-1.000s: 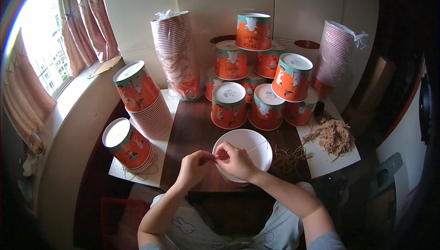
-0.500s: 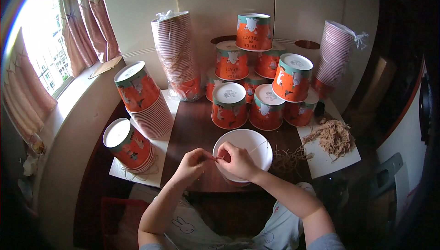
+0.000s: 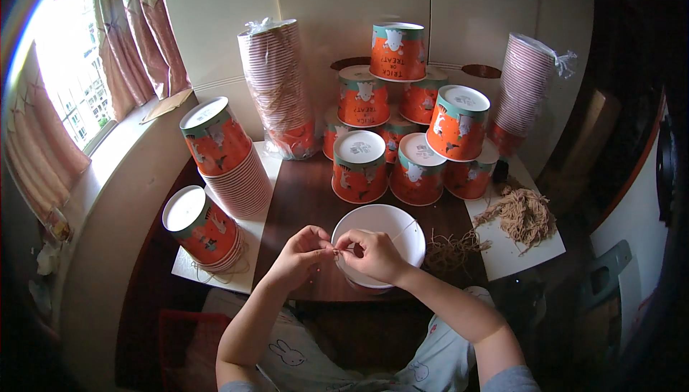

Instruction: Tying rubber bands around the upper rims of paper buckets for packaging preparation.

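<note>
A white-lined paper bucket stands mouth up at the table's near edge. My left hand is by its left rim, thumb and forefinger pinching the end of a thin string. My right hand hangs over the mouth and pinches the same string, its fingertips meeting the left's. The string also shows inside the bucket, running up to a small dark spot near the far right of the wall. My fingers hide most of what lies between them.
Behind stand several upside-down orange buckets, piled up. Wrapped stacks of buckets rise at both back corners. More nested buckets stand on the left. Brown strings lie right of the bucket, beside a larger twine heap.
My left fingers have spread a little and lifted slightly, while the right fingertips have shifted left. The bucket has moved very slightly.
</note>
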### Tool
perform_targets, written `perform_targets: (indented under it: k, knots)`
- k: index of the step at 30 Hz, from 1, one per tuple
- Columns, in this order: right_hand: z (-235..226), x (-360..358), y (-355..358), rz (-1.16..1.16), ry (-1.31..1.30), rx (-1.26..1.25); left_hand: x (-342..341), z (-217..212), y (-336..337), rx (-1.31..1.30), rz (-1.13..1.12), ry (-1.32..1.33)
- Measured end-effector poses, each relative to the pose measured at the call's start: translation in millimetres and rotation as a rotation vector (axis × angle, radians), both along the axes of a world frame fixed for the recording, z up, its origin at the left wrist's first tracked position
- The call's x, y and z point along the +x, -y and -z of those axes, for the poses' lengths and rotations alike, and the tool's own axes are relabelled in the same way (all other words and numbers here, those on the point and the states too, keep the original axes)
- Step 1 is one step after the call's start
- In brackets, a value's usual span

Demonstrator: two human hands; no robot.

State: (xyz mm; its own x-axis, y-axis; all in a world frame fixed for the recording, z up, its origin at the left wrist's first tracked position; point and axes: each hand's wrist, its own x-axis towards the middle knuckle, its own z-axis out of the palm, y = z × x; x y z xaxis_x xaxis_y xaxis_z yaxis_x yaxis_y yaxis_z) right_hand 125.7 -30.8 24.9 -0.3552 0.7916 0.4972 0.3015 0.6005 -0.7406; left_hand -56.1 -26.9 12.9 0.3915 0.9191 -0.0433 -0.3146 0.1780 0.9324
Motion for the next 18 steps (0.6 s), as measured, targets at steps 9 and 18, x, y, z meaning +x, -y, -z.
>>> perform_targets:
  k: [9, 18]
  knots:
    - [2, 0, -2, -0.004, -0.006, 0.183, -1, 5, -2, -0.016, 0.042, 0.102]
    - [2, 1, -6, 0.006, 0.001, 0.034, 10, -5, 7, 0.234, -0.032, -0.320]
